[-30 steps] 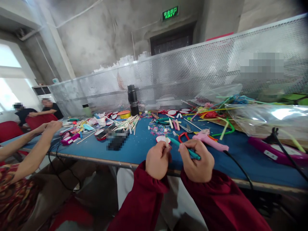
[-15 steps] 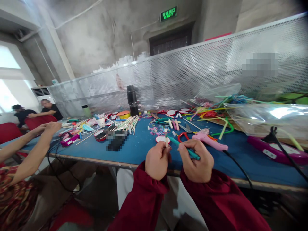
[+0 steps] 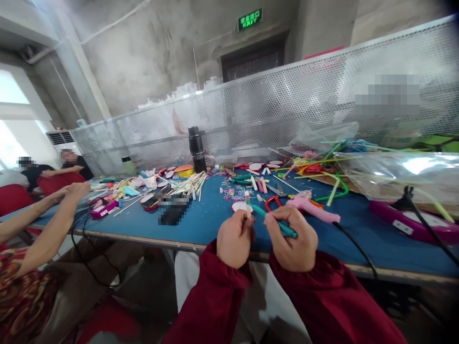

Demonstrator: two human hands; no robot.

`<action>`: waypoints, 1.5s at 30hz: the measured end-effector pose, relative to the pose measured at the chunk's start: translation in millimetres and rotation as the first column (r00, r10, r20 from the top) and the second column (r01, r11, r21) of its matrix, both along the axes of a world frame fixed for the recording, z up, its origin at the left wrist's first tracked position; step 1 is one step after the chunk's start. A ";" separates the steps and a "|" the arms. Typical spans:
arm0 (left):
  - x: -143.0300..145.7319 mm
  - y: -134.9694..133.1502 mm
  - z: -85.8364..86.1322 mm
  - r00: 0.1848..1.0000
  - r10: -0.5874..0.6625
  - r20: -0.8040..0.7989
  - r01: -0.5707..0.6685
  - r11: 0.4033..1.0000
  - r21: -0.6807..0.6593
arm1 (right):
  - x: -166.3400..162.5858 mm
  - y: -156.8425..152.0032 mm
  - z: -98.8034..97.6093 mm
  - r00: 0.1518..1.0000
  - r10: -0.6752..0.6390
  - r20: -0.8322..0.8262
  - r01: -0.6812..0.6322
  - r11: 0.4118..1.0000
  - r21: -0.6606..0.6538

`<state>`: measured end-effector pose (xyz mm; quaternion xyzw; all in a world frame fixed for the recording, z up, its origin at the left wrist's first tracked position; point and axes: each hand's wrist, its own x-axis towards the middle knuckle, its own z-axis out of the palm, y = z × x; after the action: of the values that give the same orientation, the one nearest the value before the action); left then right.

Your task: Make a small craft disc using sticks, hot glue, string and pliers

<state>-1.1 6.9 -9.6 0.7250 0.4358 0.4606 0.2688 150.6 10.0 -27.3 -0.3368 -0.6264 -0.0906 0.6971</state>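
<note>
My left hand [image 3: 234, 240] is closed in a pinch on a short white stick [image 3: 248, 210] with a green mark near its top, held upright. My right hand [image 3: 294, 239] grips a slender teal tool [image 3: 287, 228] whose kind I cannot make out. Its far end points left, close to the white stick; whether they touch is unclear. Behind my left hand lies a white round disc with a red rim [image 3: 239, 206]. A pink glue gun [image 3: 311, 209] rests just beyond my right hand, with red-handled pliers [image 3: 275, 202] beside it.
Small colourful loops [image 3: 234, 192] and a bundle of paper sticks [image 3: 190, 185] lie on the blue table [image 3: 211, 224]. A black flask [image 3: 196, 150] stands before the mesh divider [image 3: 236, 129]. At right is a purple device [image 3: 416, 220]; at left, another person's forearms [image 3: 53, 220].
Both hands keep their holds and almost the same places. The far end of the teal tool has shifted slightly left, nearer to the white stick.
</note>
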 end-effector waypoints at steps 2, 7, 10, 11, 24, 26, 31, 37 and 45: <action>0.0 -0.4 0.8 1.000 0.003 -0.006 -0.003 1.000 0.000 | 0.3 0.1 -0.3 1.000 -0.014 -0.011 0.014 1.000 0.001; 0.1 -1.0 2.2 1.000 0.003 -0.009 -0.003 1.000 -0.002 | 0.2 0.0 0.5 1.000 0.006 0.013 -0.007 1.000 0.018; 0.2 -0.8 0.9 1.000 0.000 -0.005 0.000 1.000 0.002 | 0.1 -0.1 0.3 1.000 -0.008 -0.005 0.008 1.000 0.015; 0.2 -0.6 0.3 1.000 0.002 -0.006 -0.002 1.000 0.006 | 0.2 -0.1 -0.1 1.000 -0.013 -0.009 0.013 1.000 0.014; 0.3 -2.2 1.1 0.997 0.037 -0.070 -0.035 0.999 0.021 | 0.6 -0.2 -0.1 1.000 -0.019 0.011 0.019 1.000 -0.007; 0.2 -3.0 1.2 0.995 0.044 -0.092 -0.042 0.999 0.025 | 0.5 -0.5 0.0 1.000 -0.021 0.008 0.021 1.000 -0.012; -0.3 -5.4 1.6 0.993 0.042 -0.107 -0.038 0.999 0.033 | 0.5 -1.3 -0.3 1.000 -0.004 -0.021 0.004 0.999 -0.032; -1.0 -5.3 1.8 0.994 0.029 -0.106 -0.026 0.999 0.028 | -0.5 -0.7 -1.3 0.999 -0.001 -0.041 -0.001 0.999 -0.050; -0.4 -3.2 0.0 0.996 0.024 -0.086 -0.022 0.999 0.030 | -0.3 -1.8 0.1 0.999 -0.007 -0.042 0.005 0.999 -0.053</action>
<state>-1.5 3.7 -9.6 0.7430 0.4487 0.4381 0.2337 150.3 8.2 -27.2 -0.3586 -0.6128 -0.0690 0.7009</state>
